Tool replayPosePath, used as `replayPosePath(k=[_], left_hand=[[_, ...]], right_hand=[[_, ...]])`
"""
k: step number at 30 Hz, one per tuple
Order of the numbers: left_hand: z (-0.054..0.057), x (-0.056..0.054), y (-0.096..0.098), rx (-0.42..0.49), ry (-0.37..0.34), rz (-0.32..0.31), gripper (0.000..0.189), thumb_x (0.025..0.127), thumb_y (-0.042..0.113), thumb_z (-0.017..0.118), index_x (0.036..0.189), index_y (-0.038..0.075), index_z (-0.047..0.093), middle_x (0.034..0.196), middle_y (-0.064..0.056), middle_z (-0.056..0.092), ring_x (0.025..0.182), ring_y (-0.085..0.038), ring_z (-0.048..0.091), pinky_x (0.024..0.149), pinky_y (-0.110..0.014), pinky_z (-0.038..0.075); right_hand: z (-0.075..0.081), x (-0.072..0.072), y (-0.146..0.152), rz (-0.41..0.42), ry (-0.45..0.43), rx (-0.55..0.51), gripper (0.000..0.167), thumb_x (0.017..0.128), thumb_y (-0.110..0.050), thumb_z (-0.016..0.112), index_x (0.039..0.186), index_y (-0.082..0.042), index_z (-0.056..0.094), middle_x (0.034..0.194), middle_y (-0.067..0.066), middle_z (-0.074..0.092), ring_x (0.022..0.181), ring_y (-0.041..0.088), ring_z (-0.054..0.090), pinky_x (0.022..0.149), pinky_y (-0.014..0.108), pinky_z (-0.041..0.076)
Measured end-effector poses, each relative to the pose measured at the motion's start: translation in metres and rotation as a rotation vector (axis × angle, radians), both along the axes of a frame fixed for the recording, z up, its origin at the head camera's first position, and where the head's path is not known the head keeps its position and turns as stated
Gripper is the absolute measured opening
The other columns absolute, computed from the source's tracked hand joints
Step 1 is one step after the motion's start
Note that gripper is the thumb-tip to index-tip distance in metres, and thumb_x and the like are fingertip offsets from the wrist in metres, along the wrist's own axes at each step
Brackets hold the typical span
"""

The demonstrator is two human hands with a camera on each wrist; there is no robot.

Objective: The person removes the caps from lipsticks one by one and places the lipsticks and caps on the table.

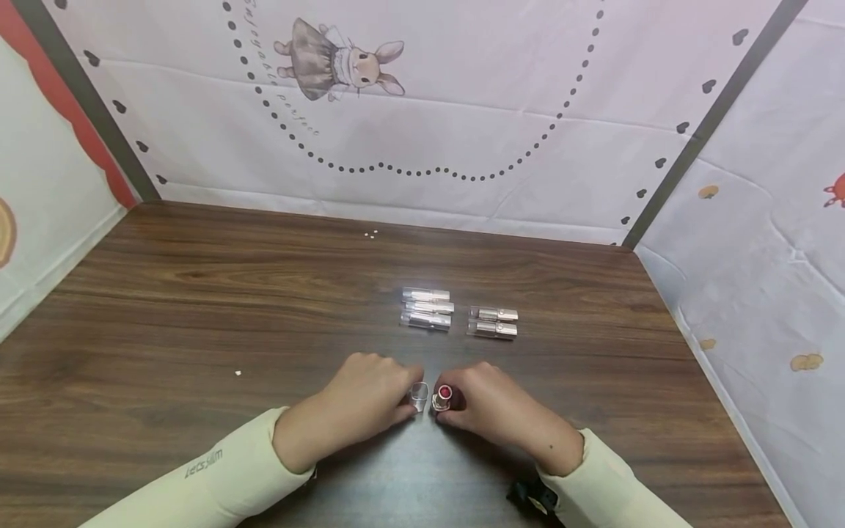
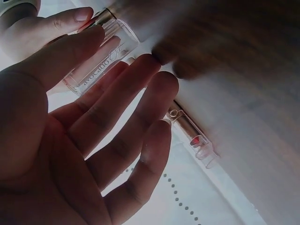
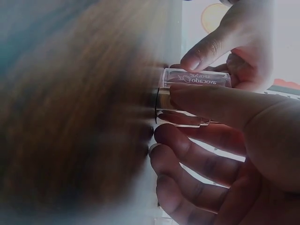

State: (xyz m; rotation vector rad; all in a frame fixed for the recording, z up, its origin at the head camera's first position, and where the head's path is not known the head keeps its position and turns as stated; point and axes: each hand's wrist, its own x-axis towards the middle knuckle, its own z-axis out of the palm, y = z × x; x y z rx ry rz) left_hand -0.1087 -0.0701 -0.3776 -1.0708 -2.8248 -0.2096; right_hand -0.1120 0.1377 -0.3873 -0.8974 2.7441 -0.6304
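Near the front middle of the table, my left hand pinches a clear lipstick cap between thumb and fingers. Lettering on the cap reads "avocado" in the left wrist view. Close beside it, my right hand grips an uncapped lipstick, its red tip pointing up. The cap and lipstick stand side by side with a narrow gap in the head view. In the right wrist view, the thumb covers much of the lipstick's shiny base.
Beyond the hands lie three capped silver lipsticks in a row, with two more capped lipsticks to their right. Small white bits dot the wooden table. Printed cloth walls enclose the back and sides.
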Motion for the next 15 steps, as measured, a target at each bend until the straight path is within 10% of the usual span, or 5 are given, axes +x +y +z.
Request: replayPosePath(k=[15], left_hand=[[-0.0042, -0.0020, 0.0012, 0.000, 0.003, -0.018, 0.031, 0.076, 0.038, 0.084, 0.076, 0.020, 0.058, 0.059, 0.009, 0.055, 0.051, -0.011, 0.050, 0.044, -0.032, 0.039]], right_hand=[[-0.0008, -0.0001, 0.0010, -0.008, -0.006, 0.012, 0.015, 0.080, -0.023, 0.082, 0.081, -0.019, 0.067, 0.067, -0.014, 0.058, 0.058, -0.001, 0.049, 0.056, 0.020, 0.042]])
